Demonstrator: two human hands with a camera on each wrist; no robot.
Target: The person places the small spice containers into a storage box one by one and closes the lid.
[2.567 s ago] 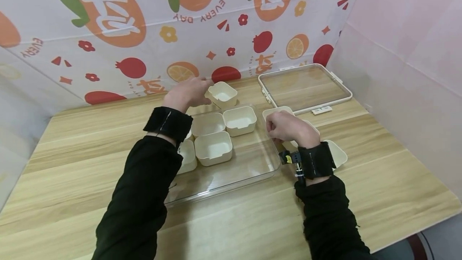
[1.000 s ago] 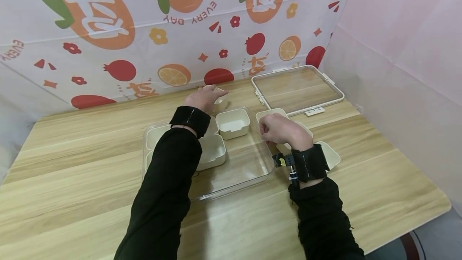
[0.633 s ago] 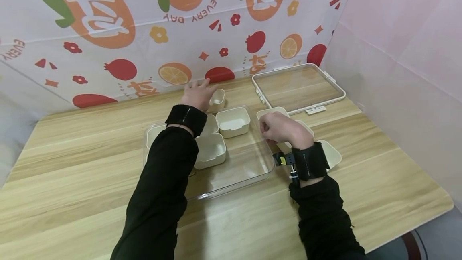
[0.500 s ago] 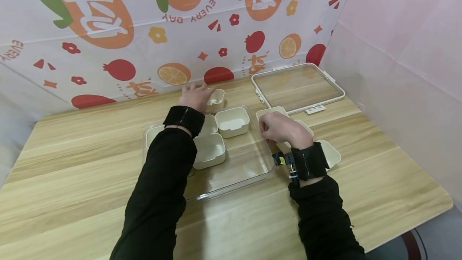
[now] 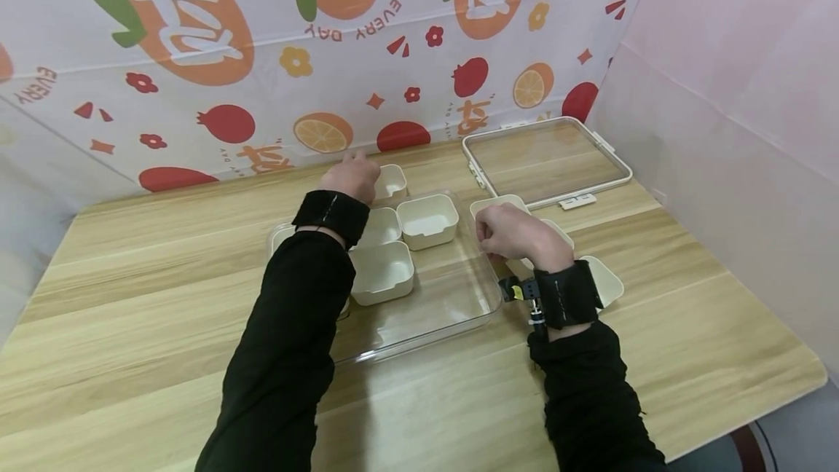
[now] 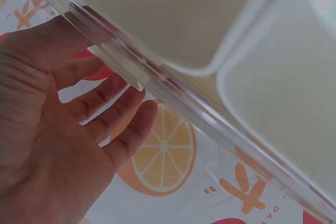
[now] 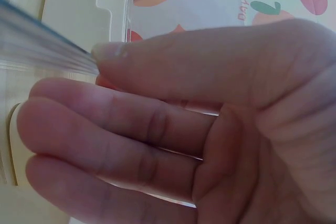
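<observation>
Behind the far rim of a clear plastic tray (image 5: 446, 290), my left hand (image 5: 350, 179) grips a small cream-coloured box (image 5: 393, 178) and covers its left half. In the left wrist view, the fingertips (image 6: 137, 94) meet a pale strip behind the tray's rim, while the thumb is partly hidden. At the tray's right side, my right hand (image 5: 521, 235) pinches the rim between thumb and forefinger. The right wrist view shows the thumb tip right on the clear edge, with the other fingers (image 7: 79, 129) below. Several cream boxes (image 5: 428, 221) sit inside the tray.
More cream boxes (image 5: 603, 280) stand on the table right of the tray, partly hidden by my right hand. A clear lid with a white frame (image 5: 547, 159) lies at the back right. A fruit-print cloth (image 5: 354, 57) hangs behind the table (image 5: 164, 297).
The small box behind the tray has shifted left with my left hand. The left fingers spread, then drew in again over the box. My right hand keeps its place at the rim.
</observation>
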